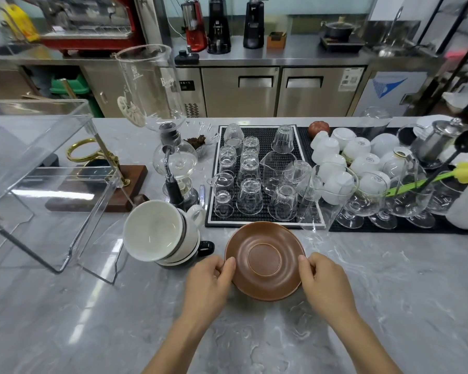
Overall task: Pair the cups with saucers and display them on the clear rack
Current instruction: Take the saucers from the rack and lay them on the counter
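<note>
A brown saucer sits tilted on top of a stack of saucers on the grey marble counter, in front of me. My left hand grips its left rim and my right hand grips its right rim. Left of the saucers stands a stack of nested cups: white ones on top, leaning left, and a black-handled one at the bottom. The clear acrylic rack stands at the far left of the counter, with nothing on it that I can see.
A glass siphon brewer and a brass-and-wood stand stand behind the cups. Black mats hold upturned glasses, a glass pitcher, white bowls and stemmed glasses. Grinders stand on the steel back counter.
</note>
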The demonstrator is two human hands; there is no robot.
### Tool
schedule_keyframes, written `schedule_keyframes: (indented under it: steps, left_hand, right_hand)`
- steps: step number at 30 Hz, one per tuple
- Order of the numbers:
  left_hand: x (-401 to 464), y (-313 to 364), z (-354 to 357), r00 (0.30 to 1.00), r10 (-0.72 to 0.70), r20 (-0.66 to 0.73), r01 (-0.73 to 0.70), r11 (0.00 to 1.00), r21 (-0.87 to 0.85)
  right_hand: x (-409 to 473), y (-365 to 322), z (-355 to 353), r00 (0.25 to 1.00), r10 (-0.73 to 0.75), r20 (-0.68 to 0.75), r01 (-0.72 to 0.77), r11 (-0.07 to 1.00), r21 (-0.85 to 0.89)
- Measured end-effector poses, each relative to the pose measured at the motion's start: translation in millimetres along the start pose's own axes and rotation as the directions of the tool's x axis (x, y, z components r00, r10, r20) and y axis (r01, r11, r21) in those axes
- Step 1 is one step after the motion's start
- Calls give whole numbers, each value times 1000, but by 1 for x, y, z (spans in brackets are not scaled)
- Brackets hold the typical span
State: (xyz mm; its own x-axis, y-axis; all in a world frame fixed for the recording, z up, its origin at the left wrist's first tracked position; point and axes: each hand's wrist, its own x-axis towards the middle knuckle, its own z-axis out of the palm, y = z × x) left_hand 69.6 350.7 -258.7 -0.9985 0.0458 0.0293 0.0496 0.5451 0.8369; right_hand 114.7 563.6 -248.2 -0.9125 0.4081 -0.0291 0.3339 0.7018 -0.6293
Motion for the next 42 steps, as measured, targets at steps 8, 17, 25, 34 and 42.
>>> schedule_keyframes:
  steps: [8, 17, 25, 34, 42]
  left_hand:
    - [-23, 0, -25, 997, 73, -6, -73, 996, -45]
    - [-65, -30, -68, 999, 44, 19, -43, 996, -80]
    - [-91, -67, -114, 999, -29, 25, 30, 1000, -9]
    - [-109, -115, -155, 997, -77, -1, 77, 994, 83]
    - [-112, -137, -171, 995, -100, -6, 99, 983, 154]
  right_hand:
    - [-36, -14, -12, 1000, -22, -21, 23, 997, 70]
    - [-84, -30, 7, 998, -45, 42, 37, 984, 176]
    - [-115, -47, 50, 989, -93, 115, 72, 982, 172]
    - [-137, -83, 95, 973, -99, 210, 81, 992, 92]
    - [-147, -102, 116, 967, -87, 239, 84, 996, 26]
